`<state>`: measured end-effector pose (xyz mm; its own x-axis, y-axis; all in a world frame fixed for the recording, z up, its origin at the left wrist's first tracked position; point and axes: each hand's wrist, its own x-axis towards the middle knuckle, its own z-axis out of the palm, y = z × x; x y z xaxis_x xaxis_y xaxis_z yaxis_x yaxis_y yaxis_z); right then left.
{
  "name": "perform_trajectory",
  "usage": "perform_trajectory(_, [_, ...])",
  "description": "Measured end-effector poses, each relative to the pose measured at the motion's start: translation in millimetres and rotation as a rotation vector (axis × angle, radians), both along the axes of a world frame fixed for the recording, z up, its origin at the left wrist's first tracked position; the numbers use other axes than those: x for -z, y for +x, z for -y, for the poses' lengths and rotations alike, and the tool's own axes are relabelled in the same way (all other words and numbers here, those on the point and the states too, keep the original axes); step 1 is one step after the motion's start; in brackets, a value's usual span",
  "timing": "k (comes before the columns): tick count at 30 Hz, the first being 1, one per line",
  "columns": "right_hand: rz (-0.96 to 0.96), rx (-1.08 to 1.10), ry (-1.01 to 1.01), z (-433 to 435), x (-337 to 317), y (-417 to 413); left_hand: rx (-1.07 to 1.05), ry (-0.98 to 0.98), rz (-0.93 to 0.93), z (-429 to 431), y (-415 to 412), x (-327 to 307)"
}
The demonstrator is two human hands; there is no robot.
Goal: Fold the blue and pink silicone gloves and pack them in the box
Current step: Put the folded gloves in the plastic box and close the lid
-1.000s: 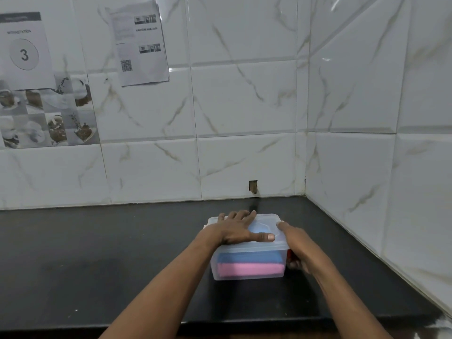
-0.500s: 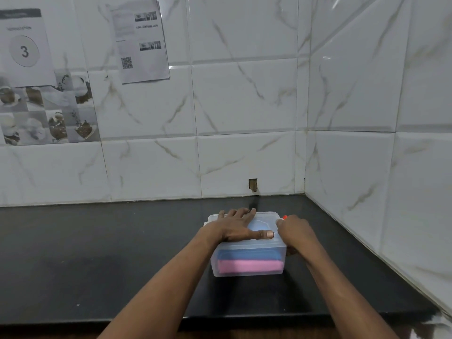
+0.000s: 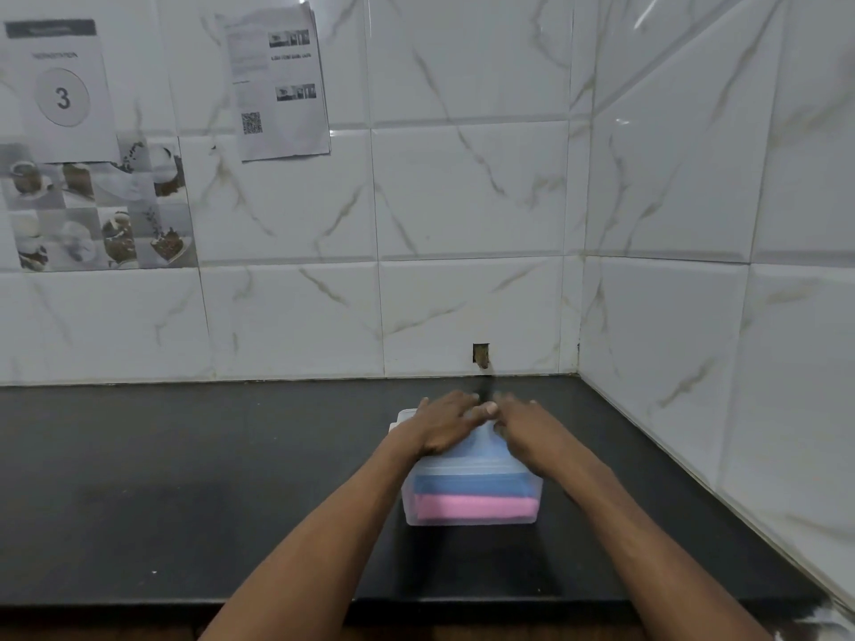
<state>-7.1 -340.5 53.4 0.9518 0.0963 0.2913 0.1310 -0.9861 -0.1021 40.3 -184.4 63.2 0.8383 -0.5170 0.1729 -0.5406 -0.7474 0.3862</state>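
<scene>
A clear plastic box (image 3: 472,518) stands on the black counter near the corner, with its lid on. Through its front wall I see the folded blue glove (image 3: 472,484) lying on top of the folded pink glove (image 3: 476,507). My left hand (image 3: 444,427) lies flat on the lid's left part, fingers spread. My right hand (image 3: 532,432) rests flat on the lid's right part, its fingers reaching toward the far edge. Both hands cover most of the lid and hold nothing.
The black counter (image 3: 185,478) runs left from the box, with its front edge near the bottom. White tiled walls meet in a corner (image 3: 578,316) just right of the box. Two paper sheets (image 3: 277,81) hang on the back wall.
My right hand has moved from the box's right side up onto the lid, beside my left hand. My left hand stays pressed on the lid.
</scene>
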Motion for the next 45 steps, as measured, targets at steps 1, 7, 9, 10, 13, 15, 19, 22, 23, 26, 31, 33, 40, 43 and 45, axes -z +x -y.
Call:
perform_trajectory(1, [-0.030,-0.023,0.000,1,0,2,-0.066,-0.175,0.069,-2,-1,-3])
perform_trajectory(7, [-0.051,-0.023,0.009,8,6,10,-0.723,-0.593,0.083,-46,-24,19])
perform_trajectory(9, [-0.060,-0.017,0.019,8,6,11,-0.713,-0.768,-0.248,-59,-31,38])
perform_trajectory(10, [-0.064,-0.018,0.028,8,6,12,-0.653,-0.918,-0.432,-64,-34,43])
perform_trajectory(13, [-0.073,-0.029,0.033,9,5,13,-0.548,-1.084,-0.766,-72,-31,51])
perform_trajectory(15, [-0.069,-0.032,0.032,9,6,13,-0.548,-1.146,-0.806,-72,-27,55])
perform_trajectory(19, [-0.064,-0.032,0.054,10,8,15,-0.526,-1.348,-0.770,-63,-26,57])
perform_trajectory(22, [-0.061,-0.035,0.053,11,9,15,-0.532,-1.301,-0.685,-59,-27,47])
perform_trajectory(23, [-0.064,-0.036,0.051,11,9,15,-0.528,-1.252,-0.667,-58,-27,43])
perform_trajectory(26, [-0.071,-0.037,0.070,12,10,15,-0.504,-1.177,-0.678,-57,-24,35])
perform_trajectory(31, [-0.054,-0.052,0.063,12,9,14,-0.468,-1.197,-0.679,-56,-18,33])
perform_trajectory(33, [-0.045,-0.053,0.060,11,9,14,-0.473,-1.196,-0.665,-55,-18,34])
perform_trajectory(40, [-0.026,-0.056,0.064,13,11,16,-0.460,-1.151,-0.617,-55,-18,34])
perform_trajectory(43, [-0.029,-0.061,0.058,13,11,17,-0.475,-1.121,-0.598,-56,-18,34])
perform_trajectory(45, [-0.032,-0.065,0.056,13,11,16,-0.469,-1.083,-0.562,-54,-18,35])
